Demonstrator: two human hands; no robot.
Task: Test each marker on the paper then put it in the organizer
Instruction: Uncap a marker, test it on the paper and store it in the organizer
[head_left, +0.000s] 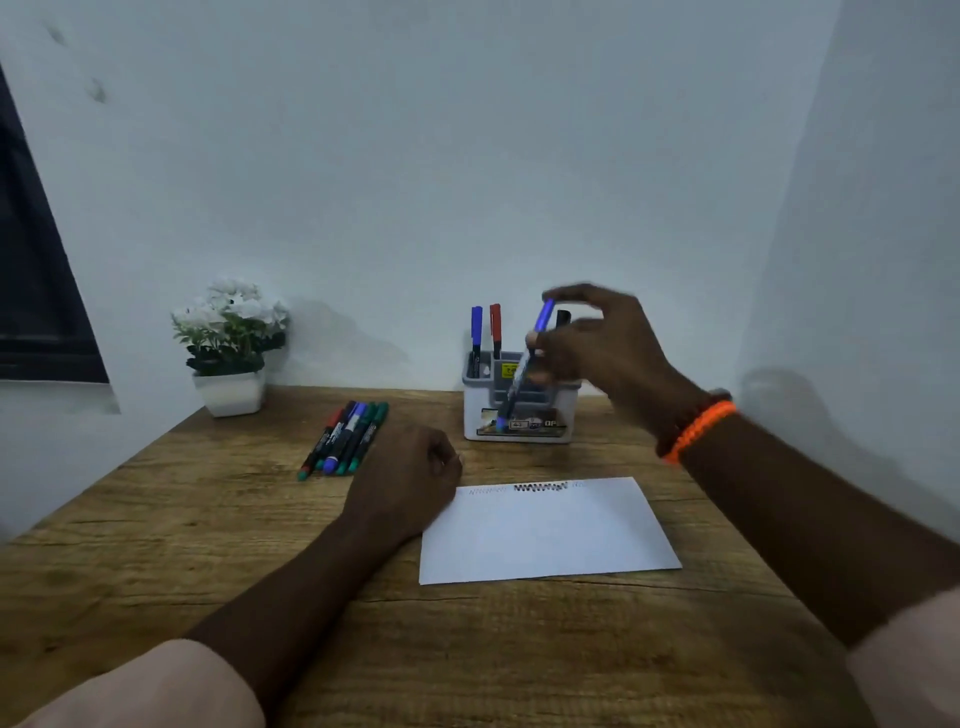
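Note:
My right hand (602, 343) grips a blue marker (519, 374), tilted, in front of the white and grey organizer (519, 415). A blue marker (476, 332), a red marker (495, 327) and a black one (562, 317) stand upright in the organizer. A white sheet of paper (545, 535) with zigzag test marks along its far edge lies in the middle of the wooden table (208, 519). My left hand (410, 473) rests on the table as a loose fist, touching the paper's left corner. Several loose markers (345, 436) lie in a bunch to the left.
A white pot of white flowers (231, 343) stands at the table's back left corner against the wall. A dark window frame (31, 291) is at the far left. An orange bracelet (701, 431) is on my right wrist.

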